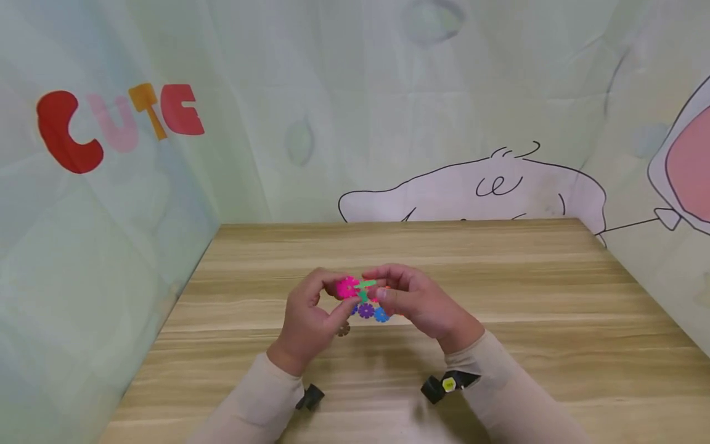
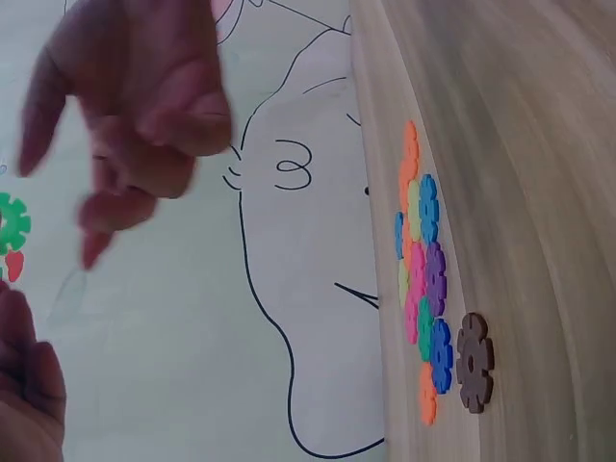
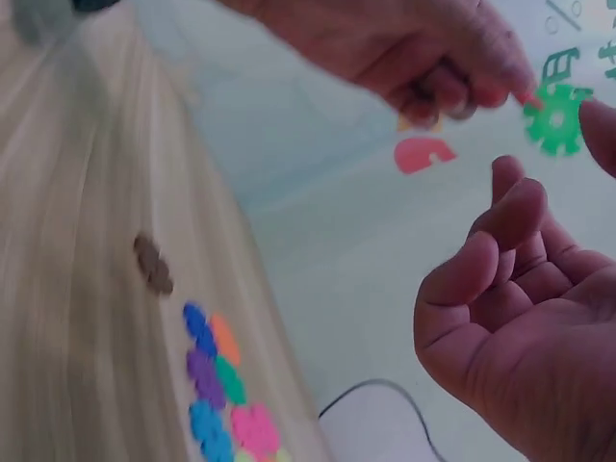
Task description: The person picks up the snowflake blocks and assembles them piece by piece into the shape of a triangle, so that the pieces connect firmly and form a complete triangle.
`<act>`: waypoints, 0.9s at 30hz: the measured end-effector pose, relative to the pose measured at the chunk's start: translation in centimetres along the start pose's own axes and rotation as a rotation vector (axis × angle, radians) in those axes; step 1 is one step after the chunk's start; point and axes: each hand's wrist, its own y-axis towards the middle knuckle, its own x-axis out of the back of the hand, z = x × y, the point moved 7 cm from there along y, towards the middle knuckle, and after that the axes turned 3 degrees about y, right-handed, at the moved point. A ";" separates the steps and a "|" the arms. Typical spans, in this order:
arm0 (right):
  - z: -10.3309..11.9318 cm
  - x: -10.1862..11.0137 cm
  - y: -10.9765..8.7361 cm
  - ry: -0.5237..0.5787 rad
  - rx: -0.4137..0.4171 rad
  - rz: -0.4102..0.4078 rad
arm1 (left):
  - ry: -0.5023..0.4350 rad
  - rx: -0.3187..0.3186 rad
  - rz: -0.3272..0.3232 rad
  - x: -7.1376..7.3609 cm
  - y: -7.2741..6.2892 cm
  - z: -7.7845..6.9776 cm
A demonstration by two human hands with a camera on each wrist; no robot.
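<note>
Above the table, my left hand (image 1: 307, 320) pinches a bright pink notched plastic disc (image 1: 347, 287) between thumb and fingers. A green notched disc (image 3: 554, 123) is joined to it and stands out toward the right. Close beside the green disc is my right hand (image 1: 424, 303), its thumb tip near the disc's edge and its fingers loosely bent, apart from it in the right wrist view. Whether that thumb touches the disc is hard to tell. Below the hands, several coloured discs lie on the table, among them a purple one (image 2: 436, 278) and a dark blue one (image 2: 441, 356).
A brown disc (image 2: 474, 363) lies a little apart from the coloured group. The wood-grain table (image 1: 249, 253) meets printed cloth walls (image 1: 266, 123) at its back and sides. Black cameras are strapped at both wrists, the right one (image 1: 432, 390) low over the table.
</note>
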 end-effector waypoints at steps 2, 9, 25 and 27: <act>-1.2 0.1 0.5 -0.089 -0.035 -0.005 | -0.015 0.018 -0.028 0.3 0.0 0.3; -5.4 -2.7 1.3 -0.467 -0.162 0.225 | -0.074 0.092 -0.053 0.5 -0.1 0.9; -5.8 -2.2 0.8 -0.774 -0.211 0.314 | -0.049 0.160 0.000 -0.1 -0.2 1.0; -5.6 -1.6 0.9 -0.786 -0.210 0.286 | -0.040 0.173 0.005 -0.1 -0.2 1.0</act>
